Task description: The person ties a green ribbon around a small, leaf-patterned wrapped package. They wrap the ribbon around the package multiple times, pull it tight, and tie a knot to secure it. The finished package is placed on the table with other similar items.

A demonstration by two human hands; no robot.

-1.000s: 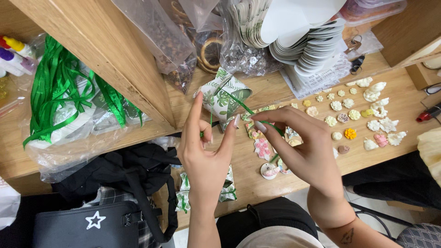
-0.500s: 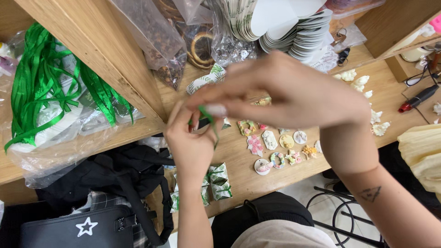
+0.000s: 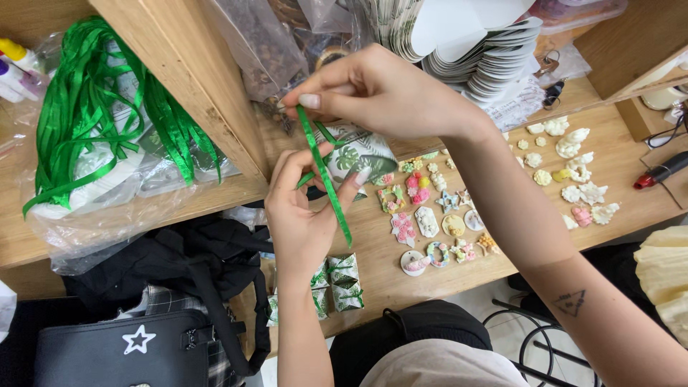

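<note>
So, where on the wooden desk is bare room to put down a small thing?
Bare wooden desk lies between the white moulded shapes and the red-tipped tool. A narrow strip runs along the front edge below the colourful small ornaments. The ornament cluster is crowded, as is the back with stacked paper cards.

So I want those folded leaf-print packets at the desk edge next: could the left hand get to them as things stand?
Probably yes: the packets lie uncovered just below the left hand, but its fingers are pinching the green ribbon.

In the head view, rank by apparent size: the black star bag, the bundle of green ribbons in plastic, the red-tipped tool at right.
1. Ribbon bundle
2. Star bag, partly cut off by the frame, so unsure against the bundle
3. Red-tipped tool, clearly smallest
</note>
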